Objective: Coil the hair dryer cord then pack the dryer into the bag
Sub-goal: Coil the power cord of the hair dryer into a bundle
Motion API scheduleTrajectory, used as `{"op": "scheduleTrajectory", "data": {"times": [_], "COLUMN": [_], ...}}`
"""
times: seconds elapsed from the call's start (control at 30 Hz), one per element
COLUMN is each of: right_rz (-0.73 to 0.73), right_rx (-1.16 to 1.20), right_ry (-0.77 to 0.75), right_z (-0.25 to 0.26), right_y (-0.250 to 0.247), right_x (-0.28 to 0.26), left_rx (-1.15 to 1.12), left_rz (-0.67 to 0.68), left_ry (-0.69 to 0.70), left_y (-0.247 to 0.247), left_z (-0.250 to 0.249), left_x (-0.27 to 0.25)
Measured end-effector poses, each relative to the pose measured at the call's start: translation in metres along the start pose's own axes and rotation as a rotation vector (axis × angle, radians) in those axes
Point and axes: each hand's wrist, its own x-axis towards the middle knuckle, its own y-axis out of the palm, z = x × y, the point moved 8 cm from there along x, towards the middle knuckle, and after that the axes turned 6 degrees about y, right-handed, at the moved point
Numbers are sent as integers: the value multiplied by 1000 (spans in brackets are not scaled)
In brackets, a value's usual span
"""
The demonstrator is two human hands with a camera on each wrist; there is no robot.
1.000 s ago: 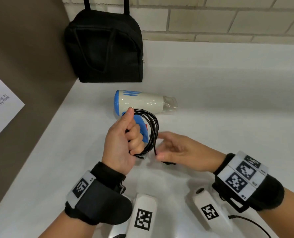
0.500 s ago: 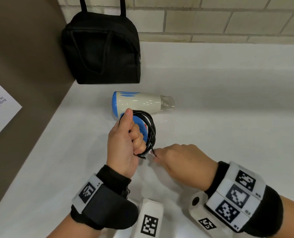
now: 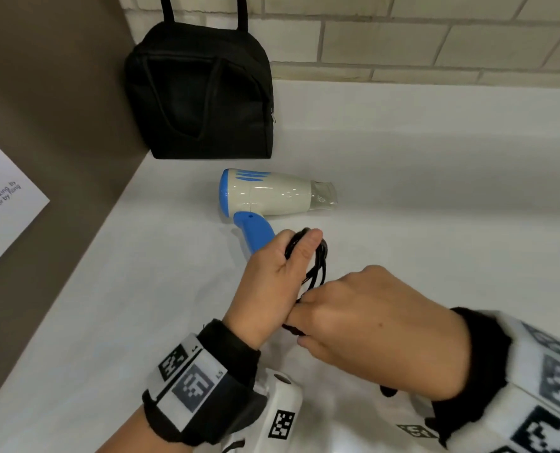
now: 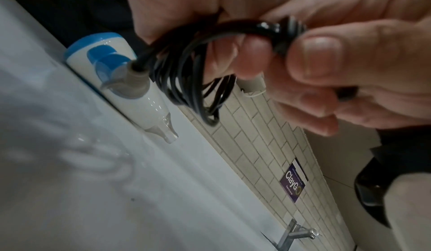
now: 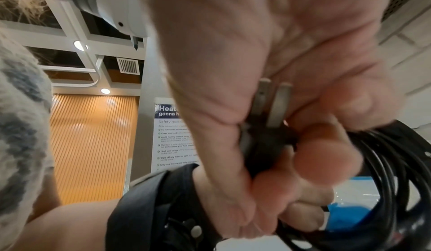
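The white and blue hair dryer (image 3: 272, 195) lies on the white counter, nozzle to the right, its blue handle (image 3: 254, 232) pointing toward me. My left hand (image 3: 273, 279) grips the coiled black cord (image 3: 318, 263) just off the handle's end, thumb pressed over the loops. Pressed against it, my right hand (image 3: 370, 322) pinches the plug (image 5: 268, 138), whose two metal prongs show in the right wrist view. The left wrist view shows the cord (image 4: 186, 81) leaving the handle base and looping through my fingers. The black bag (image 3: 203, 93) stands at the back left, zipped, against the wall.
A brown side panel (image 3: 43, 125) bearing a paper notice (image 3: 1, 197) closes off the left. A tiled wall (image 3: 435, 37) runs along the back. The white counter (image 3: 435, 207) stretches away to the right of the dryer.
My left hand has slid off the dryer handle toward me with the coil, baring the blue handle. My right hand has moved in against the left and taken the plug end.
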Motion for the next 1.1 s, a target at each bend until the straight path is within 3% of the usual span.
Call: {"op": "scheduleTrajectory", "data": {"times": [0.2,0.33,0.43,0.63,0.8,0.87,1.0,1.1], "right_rz": [-93,-120,-109,59,183,122,-230,-287], "right_rx": [101,311,349,468,624,749,1257,1602], "right_ry": [-86,-69,-41,114,94,137,310,351], "right_z": [6,3,0,-42,-45,-50,-77,-77], "right_y": [-9,-11,-2,37,67,71,57,55], "right_x": [1,1,2,12,26,35,42,43], "left_rx": [-12,-402,-628,-791,-798,-790,-784,-767], "left_rz": [14,-97,-197,-196,-135,-119,-78,-73], "left_ry": [-30,-188,-227,-259,-269,-264,-253,-236], "left_y": [0,-9,-22,-22,-11,-8,-1,2], "left_z": [5,21,30,29,24,21,17,16], "left_x": [4,4,6,7,6,6,5,5]}}
